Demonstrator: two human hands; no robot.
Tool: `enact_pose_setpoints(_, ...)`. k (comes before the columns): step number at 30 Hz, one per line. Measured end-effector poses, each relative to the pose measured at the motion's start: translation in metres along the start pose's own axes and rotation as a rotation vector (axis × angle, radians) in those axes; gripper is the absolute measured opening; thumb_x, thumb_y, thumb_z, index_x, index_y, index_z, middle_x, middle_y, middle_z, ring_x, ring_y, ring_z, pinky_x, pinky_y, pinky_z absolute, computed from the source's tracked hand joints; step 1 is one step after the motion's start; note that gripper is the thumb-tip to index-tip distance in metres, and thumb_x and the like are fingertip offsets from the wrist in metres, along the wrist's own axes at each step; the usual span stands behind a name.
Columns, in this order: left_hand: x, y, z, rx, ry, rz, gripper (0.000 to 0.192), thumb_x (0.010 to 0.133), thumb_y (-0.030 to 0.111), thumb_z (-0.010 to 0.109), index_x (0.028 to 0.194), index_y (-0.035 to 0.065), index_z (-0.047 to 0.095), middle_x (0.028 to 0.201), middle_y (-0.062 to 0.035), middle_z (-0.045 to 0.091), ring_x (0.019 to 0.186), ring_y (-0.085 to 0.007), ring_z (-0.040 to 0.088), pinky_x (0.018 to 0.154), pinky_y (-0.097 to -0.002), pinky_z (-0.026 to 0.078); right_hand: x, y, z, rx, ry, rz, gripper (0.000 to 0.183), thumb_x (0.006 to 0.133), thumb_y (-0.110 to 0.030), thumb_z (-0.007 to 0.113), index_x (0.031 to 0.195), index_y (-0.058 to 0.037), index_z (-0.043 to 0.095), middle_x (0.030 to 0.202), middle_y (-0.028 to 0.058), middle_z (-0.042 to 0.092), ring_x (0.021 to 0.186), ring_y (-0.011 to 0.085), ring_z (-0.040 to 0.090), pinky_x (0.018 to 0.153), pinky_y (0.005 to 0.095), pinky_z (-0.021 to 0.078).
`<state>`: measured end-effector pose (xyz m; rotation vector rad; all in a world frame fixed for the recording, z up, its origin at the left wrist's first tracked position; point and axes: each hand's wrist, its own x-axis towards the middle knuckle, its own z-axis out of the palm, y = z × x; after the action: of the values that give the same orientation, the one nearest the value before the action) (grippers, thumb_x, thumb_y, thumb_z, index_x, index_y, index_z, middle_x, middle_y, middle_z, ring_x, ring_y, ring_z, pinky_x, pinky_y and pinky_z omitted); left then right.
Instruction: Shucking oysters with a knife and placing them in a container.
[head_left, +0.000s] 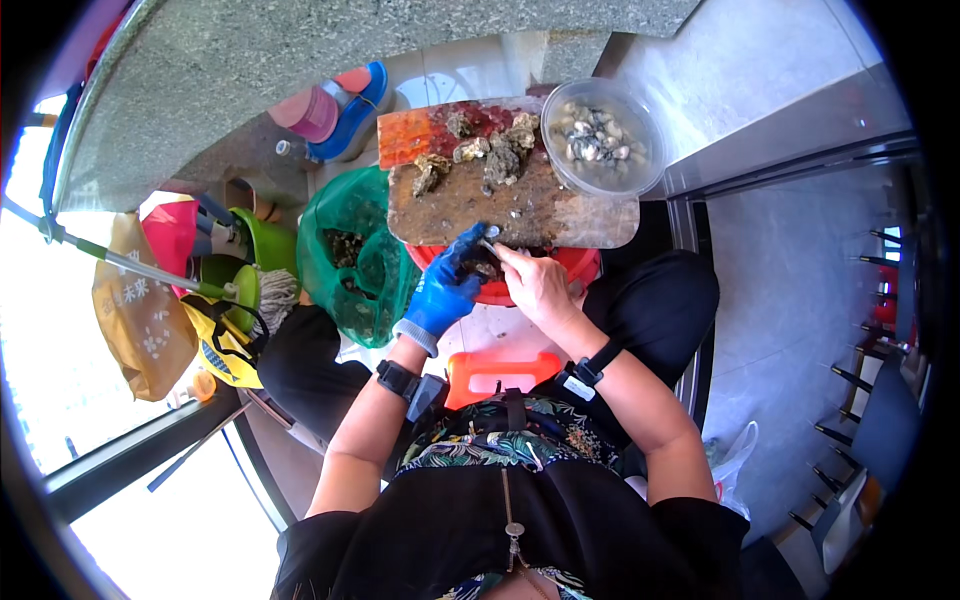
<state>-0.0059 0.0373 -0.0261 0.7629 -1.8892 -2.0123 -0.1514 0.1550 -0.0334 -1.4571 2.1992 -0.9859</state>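
Note:
My left hand (444, 291), in a blue rubber-coated glove, is curled around what looks like an oyster, mostly hidden by the fingers. Bare, my right hand (538, 289) pinches a small metal tool (490, 247), with its tip against the left hand's grip. Both hands are above a red basin (583, 271), whose dark contents are partly covered. Just beyond them lies a worn wooden board (517, 214) with several rough oysters (504, 159) on its far half. A clear plastic bowl (654, 142) at the board's far right holds shucked oyster meat (600, 142) in cloudy liquid.
A green mesh bag (390, 292) with dark shells stands left of the basin. Further left are a mop (276, 296), a lime-green bucket (274, 238) and bags. A stone counter (360, 52) overhangs the far side. An orange-red plastic stool (501, 365) sits between my knees.

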Motion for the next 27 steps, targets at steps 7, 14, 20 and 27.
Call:
enact_pose_setpoints(7,-0.009,0.0,-0.016,0.027,0.16,0.052,0.074,0.081,-0.015,0.051,0.151,0.007,0.041,0.125,-0.0066,0.065,0.1,-0.0119,0.063,0.086,-0.0251,0.052,0.005,-0.006,-0.007,0.159,-0.011,0.098,0.031,0.094,-0.012,0.06,0.125,-0.0105,0.066,0.067,0.0116,0.069,0.061,0.0253,0.07,0.059,0.0369,0.0543)
enact_pose_setpoints(14,-0.012,0.017,-0.031,-0.429,0.123,-0.01,0.073,0.078,-0.009,0.052,0.149,0.0061,0.044,0.116,-0.0064,0.065,0.089,-0.0106,0.063,0.073,-0.0225,0.051,0.01,-0.027,-0.029,0.306,0.065,0.012,0.033,0.097,-0.003,0.056,0.13,-0.0059,0.064,0.077,0.0095,0.071,0.062,0.0152,0.068,0.059,0.0291,0.0546)
enact_pose_setpoints(20,-0.005,0.034,-0.018,-0.653,0.189,0.072,0.072,0.076,-0.006,0.058,0.147,0.0025,0.046,0.109,-0.0088,0.068,0.082,-0.0134,0.063,0.069,-0.0244,0.051,0.028,-0.059,-0.106,0.971,0.348,0.364,0.033,0.104,-0.013,0.052,0.135,-0.0029,0.058,0.077,0.0073,0.067,0.055,0.0083,0.057,0.049,0.0212,0.0477)
enact_pose_setpoints(27,0.0,0.045,-0.009,-0.683,0.167,0.156,0.066,0.084,-0.005,0.065,0.147,0.0014,0.045,0.11,-0.0106,0.068,0.089,-0.0149,0.065,0.075,-0.0258,0.053,0.003,-0.067,-0.108,0.853,-0.119,0.569,0.034,0.103,-0.01,0.052,0.135,-0.0051,0.059,0.073,0.004,0.067,0.053,0.007,0.057,0.048,0.0205,0.0467)
